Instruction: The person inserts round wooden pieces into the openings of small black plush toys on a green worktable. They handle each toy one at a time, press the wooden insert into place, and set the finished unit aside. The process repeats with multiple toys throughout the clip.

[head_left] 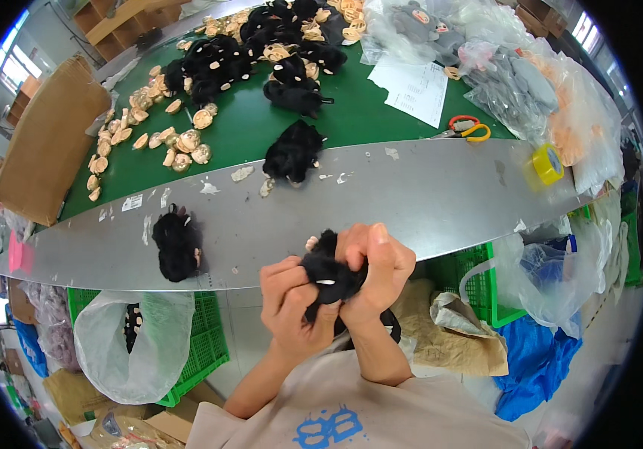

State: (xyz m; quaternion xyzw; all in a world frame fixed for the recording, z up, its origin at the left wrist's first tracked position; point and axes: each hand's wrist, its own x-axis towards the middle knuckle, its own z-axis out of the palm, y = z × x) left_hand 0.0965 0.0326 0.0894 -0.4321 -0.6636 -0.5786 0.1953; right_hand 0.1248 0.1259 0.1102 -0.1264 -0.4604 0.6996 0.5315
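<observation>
A small black plush toy [330, 275] is gripped between my two hands, just off the near edge of the metal table. My left hand [291, 303] has its fingers curled round the toy's left side. Against its upper right side, my right hand [376, 269] pinches the fabric with bent fingers. A short white mark shows on the toy, and pale pinkish tips stick out at its upper left. My fingers hide much of the rest. Nearest to my hands on the metal lie two more black plush toys, one to the left [177, 245] and one farther back [294, 153].
Black plush toys [220, 61] and beige cup-like pieces [187, 141] cover parts of the green surface [239, 120]. Scissors [465, 129], a printed sheet [413, 93], yellow tape [548, 163] and plastic bags with grey plush lie right. Green crates [205, 337] stand below the table edge.
</observation>
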